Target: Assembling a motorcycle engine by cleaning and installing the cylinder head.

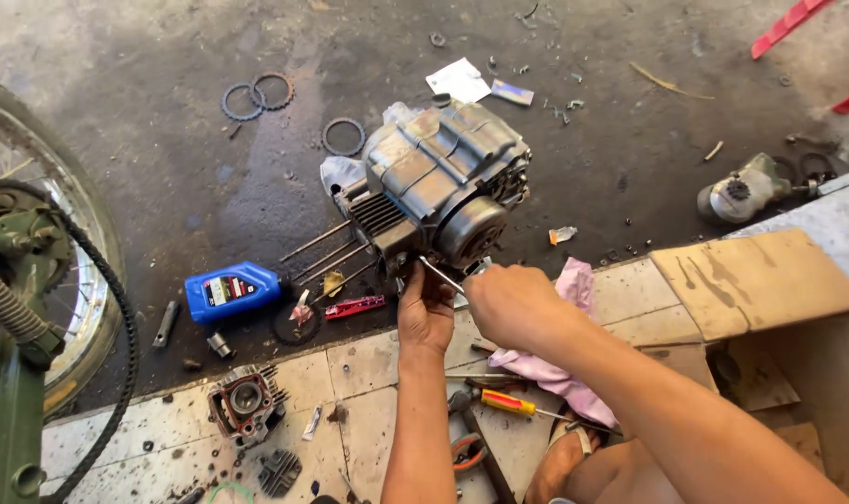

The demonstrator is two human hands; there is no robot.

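Engine block [440, 182] sits centre on the floor [163, 140]. Oil bottle [230, 290] at its 8 o'clock, ring gaskets [257, 93] at 10–11, small motor part [744, 191] at 3. Both hands [480, 303] touch the engine's 6 o'clock edge. Cylinder head [245, 401] lies on the tiles at 7, screwdriver [508, 402] at 6, wheel [42, 280] far at 9.

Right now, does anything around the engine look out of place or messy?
Yes. The engine sits directly on dark, stained ground, with toothed rings scattered behind it and a blue oil bottle lying on its side. The left hand and right hand work at its lower edge.
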